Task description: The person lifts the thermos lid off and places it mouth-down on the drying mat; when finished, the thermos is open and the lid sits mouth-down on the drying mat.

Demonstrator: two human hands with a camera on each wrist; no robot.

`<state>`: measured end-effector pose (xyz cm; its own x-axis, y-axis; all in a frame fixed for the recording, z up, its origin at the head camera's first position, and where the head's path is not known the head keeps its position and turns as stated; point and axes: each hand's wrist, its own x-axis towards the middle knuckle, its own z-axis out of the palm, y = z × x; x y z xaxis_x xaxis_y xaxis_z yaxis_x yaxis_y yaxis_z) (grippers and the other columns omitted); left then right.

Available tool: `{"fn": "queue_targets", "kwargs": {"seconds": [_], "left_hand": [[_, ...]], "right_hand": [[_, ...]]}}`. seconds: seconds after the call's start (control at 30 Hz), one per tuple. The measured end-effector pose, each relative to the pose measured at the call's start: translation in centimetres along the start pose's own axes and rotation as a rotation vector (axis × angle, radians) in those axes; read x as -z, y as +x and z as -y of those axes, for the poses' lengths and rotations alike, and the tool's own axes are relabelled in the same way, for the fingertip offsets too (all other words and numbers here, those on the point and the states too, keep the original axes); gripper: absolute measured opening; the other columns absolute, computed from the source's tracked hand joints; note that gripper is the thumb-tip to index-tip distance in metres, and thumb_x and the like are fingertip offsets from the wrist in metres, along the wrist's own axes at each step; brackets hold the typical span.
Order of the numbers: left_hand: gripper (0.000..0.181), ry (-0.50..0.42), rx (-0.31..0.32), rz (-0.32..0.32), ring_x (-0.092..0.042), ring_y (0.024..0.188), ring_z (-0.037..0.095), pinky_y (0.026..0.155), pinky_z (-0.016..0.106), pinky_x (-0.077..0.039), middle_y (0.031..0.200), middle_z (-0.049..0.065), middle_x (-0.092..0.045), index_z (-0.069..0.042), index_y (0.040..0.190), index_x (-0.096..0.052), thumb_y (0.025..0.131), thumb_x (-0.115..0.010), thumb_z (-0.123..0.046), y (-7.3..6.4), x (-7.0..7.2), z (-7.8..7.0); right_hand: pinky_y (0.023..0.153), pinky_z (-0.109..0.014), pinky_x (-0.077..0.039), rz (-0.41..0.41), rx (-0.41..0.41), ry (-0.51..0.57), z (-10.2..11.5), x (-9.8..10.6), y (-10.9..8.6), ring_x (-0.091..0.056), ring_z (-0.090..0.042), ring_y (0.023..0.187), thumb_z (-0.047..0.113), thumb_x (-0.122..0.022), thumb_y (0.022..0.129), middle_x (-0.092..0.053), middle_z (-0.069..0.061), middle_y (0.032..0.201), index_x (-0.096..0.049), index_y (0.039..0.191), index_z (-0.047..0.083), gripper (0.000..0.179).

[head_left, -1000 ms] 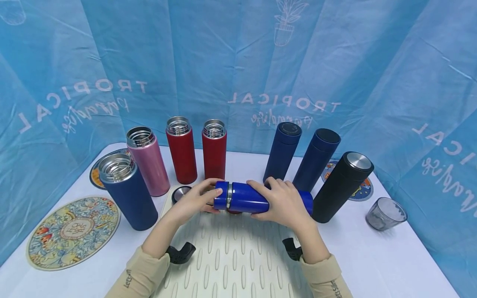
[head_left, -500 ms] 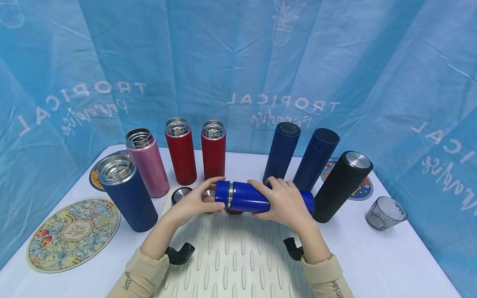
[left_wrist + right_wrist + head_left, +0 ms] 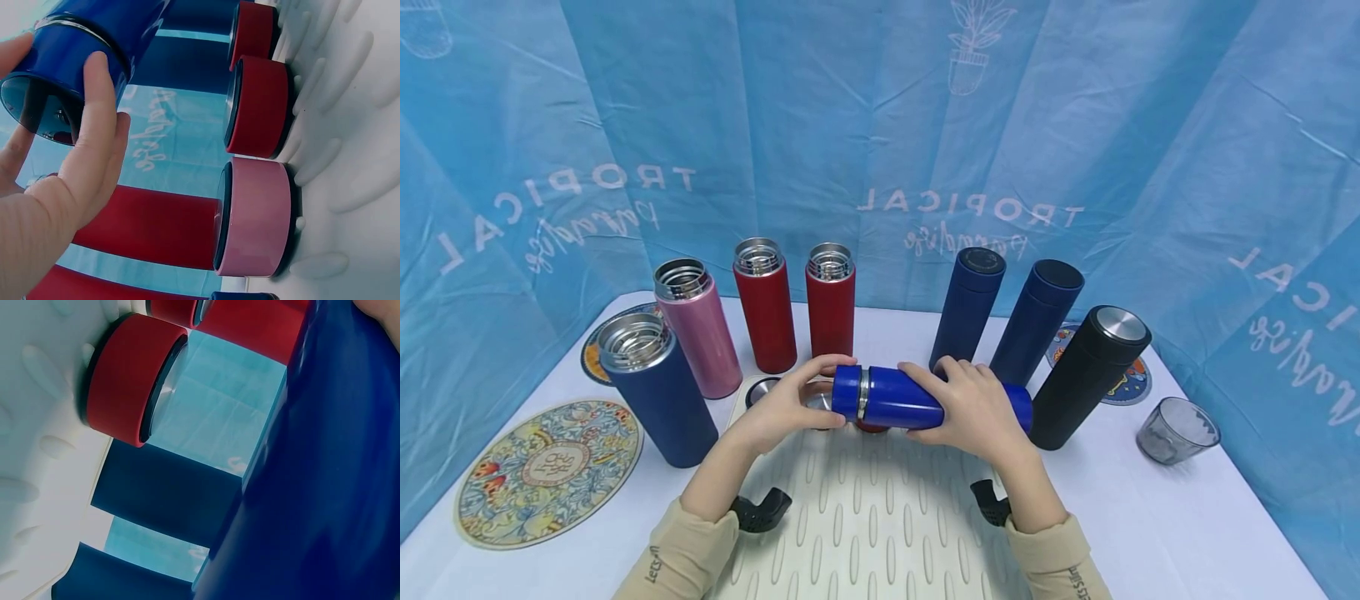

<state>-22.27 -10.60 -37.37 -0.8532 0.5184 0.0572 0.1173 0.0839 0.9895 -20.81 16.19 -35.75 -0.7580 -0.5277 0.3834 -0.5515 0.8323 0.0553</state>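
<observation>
A glossy blue thermos bottle lies level in the air above the white mat, its lid end to the left. My right hand grips its body from above. My left hand holds the blue lid, thumb below and fingers over the top edge in the head view. A silver ring separates lid and body. In the left wrist view the fingers lie along the sides of the lid, whose end shows dark and shiny. The right wrist view is largely filled by the bottle body.
Lidless bottles stand at left: navy, pink and two red. Two navy bottles and a black one stand capped at right, near a glass. A pink lid and red lids sit on the mat.
My left thumb has slid down from the lid's side to its lower edge, and the fingers now show over its top edge. The bottle and right hand stay almost still.
</observation>
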Motion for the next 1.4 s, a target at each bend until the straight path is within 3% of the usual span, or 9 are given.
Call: {"fn": "queue_targets", "kwargs": {"seconds": [0.37,0.57,0.73,0.9,1.03,1.27,1.4], "left_hand": [[0.06,-0.08,0.069,-0.021,-0.043,0.114,0.039,0.08,0.048,-0.052,0.131,0.024,-0.034,-0.015,0.137,-0.038,0.084,-0.065,-0.015,0.0,-0.1,-0.2],[0.052,-0.077,0.152,-0.104,-0.05,0.106,0.036,0.078,0.042,-0.053,0.126,0.02,-0.036,-0.014,0.137,-0.038,0.09,-0.056,-0.023,0.0,0.0,-0.3],[0.05,-0.093,0.164,-0.147,-0.051,0.104,0.036,0.079,0.046,-0.052,0.124,0.018,-0.036,-0.016,0.137,-0.039,0.09,-0.054,-0.022,0.1,0.2,-0.2],[0.053,-0.092,0.159,-0.139,-0.047,0.11,0.039,0.079,0.045,-0.053,0.127,0.019,-0.036,-0.014,0.138,-0.038,0.089,-0.057,-0.021,0.1,0.2,-0.3],[0.053,-0.101,0.153,-0.134,-0.046,0.112,0.04,0.077,0.042,-0.054,0.126,0.02,-0.036,-0.012,0.138,-0.036,0.089,-0.057,-0.019,0.0,0.3,-0.4],[0.055,-0.091,0.15,-0.133,-0.044,0.113,0.041,0.077,0.041,-0.054,0.125,0.022,-0.036,-0.011,0.139,-0.036,0.089,-0.057,-0.018,-0.1,0.2,-0.6],[0.055,-0.079,0.159,-0.138,-0.043,0.115,0.041,0.077,0.042,-0.054,0.125,0.022,-0.036,-0.012,0.139,-0.037,0.088,-0.058,-0.018,-0.2,0.2,-0.7]], "right_hand": [[0.081,-0.045,-0.048,-0.061,0.035,-0.04,0.0,0.0,0.1,-0.059,-0.028,0.092,0.061,-0.077,0.059,-0.059,-0.009,0.106,-0.045,0.133,0.034,0.085],[0.08,-0.046,-0.048,-0.082,0.033,-0.049,-0.1,0.3,0.1,-0.059,-0.029,0.091,0.059,-0.078,0.059,-0.058,-0.009,0.104,-0.045,0.133,0.034,0.085],[0.082,-0.047,-0.047,-0.085,-0.001,-0.04,-0.3,0.6,0.0,-0.059,-0.029,0.091,0.059,-0.076,0.061,-0.057,-0.008,0.102,-0.044,0.134,0.033,0.085],[0.083,-0.05,-0.047,-0.104,-0.085,0.008,-0.4,0.8,0.1,-0.058,-0.031,0.095,0.056,-0.078,0.061,-0.057,-0.011,0.108,-0.041,0.137,0.032,0.087],[0.085,-0.051,-0.047,-0.164,-0.189,0.091,-0.3,1.0,0.3,-0.058,-0.032,0.096,0.052,-0.08,0.061,-0.057,-0.012,0.11,-0.041,0.137,0.03,0.089],[0.085,-0.056,-0.046,-0.284,-0.373,0.329,0.0,1.3,0.5,-0.056,-0.035,0.106,0.036,-0.084,0.064,-0.053,-0.015,0.119,-0.034,0.138,0.023,0.09],[0.094,-0.056,-0.04,-0.332,-0.441,0.423,0.2,1.3,1.0,-0.051,-0.034,0.113,0.035,-0.082,0.066,-0.053,-0.015,0.125,-0.032,0.138,0.018,0.089]]}}
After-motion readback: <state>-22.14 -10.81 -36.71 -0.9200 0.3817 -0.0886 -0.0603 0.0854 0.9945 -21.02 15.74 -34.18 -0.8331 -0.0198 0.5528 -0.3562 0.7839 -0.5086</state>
